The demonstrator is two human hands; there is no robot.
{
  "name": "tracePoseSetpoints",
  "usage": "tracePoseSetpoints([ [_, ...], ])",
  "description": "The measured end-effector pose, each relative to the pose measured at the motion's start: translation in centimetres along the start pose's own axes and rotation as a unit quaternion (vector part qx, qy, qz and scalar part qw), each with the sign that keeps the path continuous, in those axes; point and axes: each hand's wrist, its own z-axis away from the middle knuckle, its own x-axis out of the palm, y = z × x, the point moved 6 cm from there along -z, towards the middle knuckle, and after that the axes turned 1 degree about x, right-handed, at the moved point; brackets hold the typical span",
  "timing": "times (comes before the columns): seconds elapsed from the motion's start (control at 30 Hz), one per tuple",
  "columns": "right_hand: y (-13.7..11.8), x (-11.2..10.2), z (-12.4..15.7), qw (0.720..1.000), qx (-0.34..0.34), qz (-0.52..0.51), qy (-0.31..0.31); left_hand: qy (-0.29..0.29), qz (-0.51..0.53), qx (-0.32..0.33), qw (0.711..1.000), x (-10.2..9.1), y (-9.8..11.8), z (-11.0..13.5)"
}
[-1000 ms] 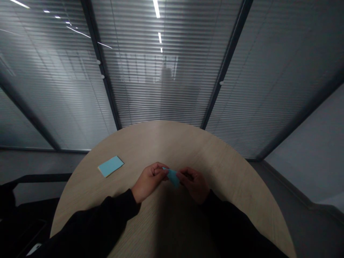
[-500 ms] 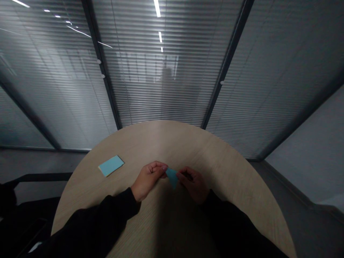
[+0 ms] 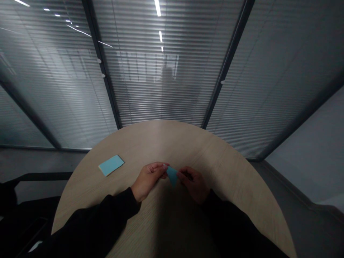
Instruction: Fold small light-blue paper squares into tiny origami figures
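Room: an office-like space, closed off ahead by glass partitions (image 3: 161, 89) with slatted blinds and dark metal frames, ceiling lights reflected in the panes; grey floor (image 3: 292, 179) shows off to the right of the surface
Surface: a round, pale wood-grain surface (image 3: 172, 143), its far curve running close to the partitions, the person working from the near edge; a dark shape (image 3: 27, 215) at the lower left is too dim to name
Rest: a blue paper rectangle (image 3: 111, 165) lies flat and askew toward the left edge, well apart from both hands, as if set aside clear of the work
Arms: black sleeves (image 3: 91, 218) come in from the near edge and angle inward, bringing the hands together near the middle of the surface
Left hand (image 3: 147, 181): closed, fingers curled, pinching one corner of the paper between its fingertips and thumb
Right hand (image 3: 195, 185): closed, fingers curled, gripping the opposite side, so the two hands appear to keep the paper taut and steady
Blue paper triangle (image 3: 172, 175): held between the hands, point toward the person, seemingly lifted off the surface; whether it is folded is too small to tell
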Motion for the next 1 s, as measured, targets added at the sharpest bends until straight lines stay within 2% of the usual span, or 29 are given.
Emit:
tracePoseSetpoints([
  [0.43,-0.27,-0.05,0.04,1.0,-0.005,0.013,0.009,0.029,0.0,-0.003,1.0,-0.38,-0.36,-0.06],
  [0.83,-0.28,0.21,0.14,1.0,-0.014,-0.001,-0.009,0.036,-0.005,0.012,0.999,-0.35,-0.11,0.01],
  [1.0,-0.26,0.2,0.09,1.0,-0.01,-0.007,-0.009,0.07,-0.005,0.023,0.997,-0.7,-0.11,-0.12],
])
